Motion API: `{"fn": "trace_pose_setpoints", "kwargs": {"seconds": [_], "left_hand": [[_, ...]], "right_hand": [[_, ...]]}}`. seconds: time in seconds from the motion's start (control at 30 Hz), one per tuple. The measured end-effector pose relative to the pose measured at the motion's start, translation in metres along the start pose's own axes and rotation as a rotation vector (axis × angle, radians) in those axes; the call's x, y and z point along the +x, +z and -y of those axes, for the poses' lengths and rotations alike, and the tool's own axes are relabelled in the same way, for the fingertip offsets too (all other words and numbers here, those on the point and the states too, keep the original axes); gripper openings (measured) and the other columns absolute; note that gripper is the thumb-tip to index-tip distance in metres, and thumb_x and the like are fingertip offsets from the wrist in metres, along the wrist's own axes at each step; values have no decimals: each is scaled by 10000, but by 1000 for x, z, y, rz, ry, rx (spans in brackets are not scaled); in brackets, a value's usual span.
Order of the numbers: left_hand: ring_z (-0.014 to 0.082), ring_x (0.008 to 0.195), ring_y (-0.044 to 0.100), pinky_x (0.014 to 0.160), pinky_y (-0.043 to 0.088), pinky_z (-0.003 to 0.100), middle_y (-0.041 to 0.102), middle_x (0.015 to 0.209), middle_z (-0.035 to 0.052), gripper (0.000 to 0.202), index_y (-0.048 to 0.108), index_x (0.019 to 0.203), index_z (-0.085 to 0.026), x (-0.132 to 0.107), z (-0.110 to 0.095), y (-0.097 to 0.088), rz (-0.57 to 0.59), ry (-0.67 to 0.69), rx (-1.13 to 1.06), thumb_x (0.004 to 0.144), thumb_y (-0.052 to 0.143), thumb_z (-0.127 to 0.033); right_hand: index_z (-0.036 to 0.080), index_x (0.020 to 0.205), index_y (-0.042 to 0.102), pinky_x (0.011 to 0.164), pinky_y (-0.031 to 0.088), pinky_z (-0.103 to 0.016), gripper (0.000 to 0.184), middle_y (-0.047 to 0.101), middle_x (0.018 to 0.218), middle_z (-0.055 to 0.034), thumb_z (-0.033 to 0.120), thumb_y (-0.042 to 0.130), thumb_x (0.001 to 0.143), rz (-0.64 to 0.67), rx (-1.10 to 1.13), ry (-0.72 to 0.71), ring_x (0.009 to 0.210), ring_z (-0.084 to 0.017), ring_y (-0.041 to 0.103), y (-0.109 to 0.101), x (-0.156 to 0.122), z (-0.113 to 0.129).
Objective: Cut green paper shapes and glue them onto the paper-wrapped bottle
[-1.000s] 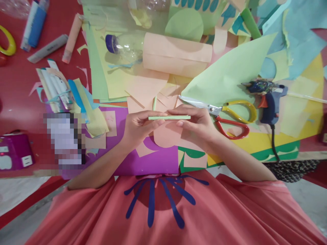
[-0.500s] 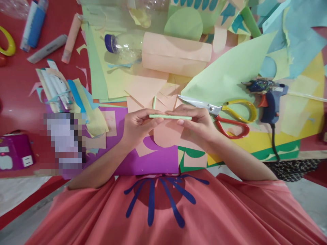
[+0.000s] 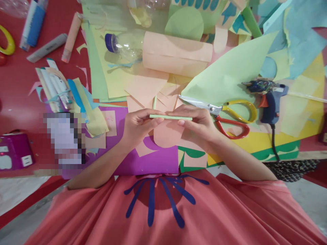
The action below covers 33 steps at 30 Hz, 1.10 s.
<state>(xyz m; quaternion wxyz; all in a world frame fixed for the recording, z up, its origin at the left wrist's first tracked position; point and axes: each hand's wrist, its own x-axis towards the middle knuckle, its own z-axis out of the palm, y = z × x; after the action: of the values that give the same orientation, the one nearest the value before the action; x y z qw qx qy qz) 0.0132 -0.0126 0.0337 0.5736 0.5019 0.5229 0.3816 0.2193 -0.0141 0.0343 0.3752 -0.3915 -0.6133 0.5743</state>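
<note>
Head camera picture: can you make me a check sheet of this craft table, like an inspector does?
Surface: red table, mostly covered with coloured paper sheets.
Job's things: thin green strip, held level between both hands.
Clutter: scissors, glue gun, plastic bottle, peach paper roll, marker.
Grippers: left hand and right hand each pinch one end of the strip.
Cables: black cable runs from the glue gun toward the near table edge.
Surroundings: grey floor; purple box at the left.
</note>
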Motion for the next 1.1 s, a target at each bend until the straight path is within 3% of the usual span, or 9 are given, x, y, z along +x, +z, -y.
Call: {"fn": "trace_pose_setpoints", "kwargs": {"seconds": [0.23, 0.4, 0.57, 0.7, 0.93, 1.1], "left_hand": [[136, 682, 699, 616, 543, 232, 783, 755, 12, 192, 804, 763, -237, 2, -2, -1, -37, 61, -15, 671, 867, -393], [148, 692, 708, 624, 543, 234, 779, 723, 16, 187, 821, 788, -245, 1, -3, -1, 64, 64, 16, 703, 845, -410], [171, 701, 722, 653, 572, 267, 789, 751, 26, 238, 829, 824, -253, -1, -1, -3, 68, 68, 60, 712, 833, -462], [170, 708, 733, 615, 562, 243, 793, 744, 15, 181, 834, 837, -274, -1, 0, -4, 73, 114, 50, 722, 838, -413], [137, 631, 697, 553, 519, 219, 793, 738, 19, 200, 836, 859, -255, 0, -1, -4, 75, 153, 67, 746, 821, -419], [141, 668, 713, 608, 543, 218, 789, 734, 22, 215, 834, 840, -238, 0, -1, -3, 57, 111, 58, 736, 831, -426]], "right_hand": [[287, 963, 824, 776, 589, -331, 297, 801, 928, -34, 538, 696, 871, -127, -16, 8, 852, -178, 728, 2, 1, -4], [291, 907, 830, 758, 580, -318, 217, 787, 856, -28, 465, 703, 886, -108, 41, -22, 815, -165, 723, 3, 1, -5], [269, 886, 833, 758, 578, -315, 240, 765, 823, -31, 477, 715, 870, -92, 72, 24, 791, -159, 709, 3, 1, -3], [270, 877, 833, 746, 578, -296, 253, 767, 823, -25, 493, 713, 867, -91, 82, 35, 779, -148, 705, 3, 1, -2], [263, 949, 831, 781, 580, -308, 270, 775, 872, -36, 489, 701, 882, -88, 41, 11, 827, -159, 713, 2, -1, -7], [316, 1046, 813, 780, 581, -303, 199, 794, 941, -29, 400, 720, 892, -113, 42, -65, 854, -157, 724, 3, -1, -10]]}}
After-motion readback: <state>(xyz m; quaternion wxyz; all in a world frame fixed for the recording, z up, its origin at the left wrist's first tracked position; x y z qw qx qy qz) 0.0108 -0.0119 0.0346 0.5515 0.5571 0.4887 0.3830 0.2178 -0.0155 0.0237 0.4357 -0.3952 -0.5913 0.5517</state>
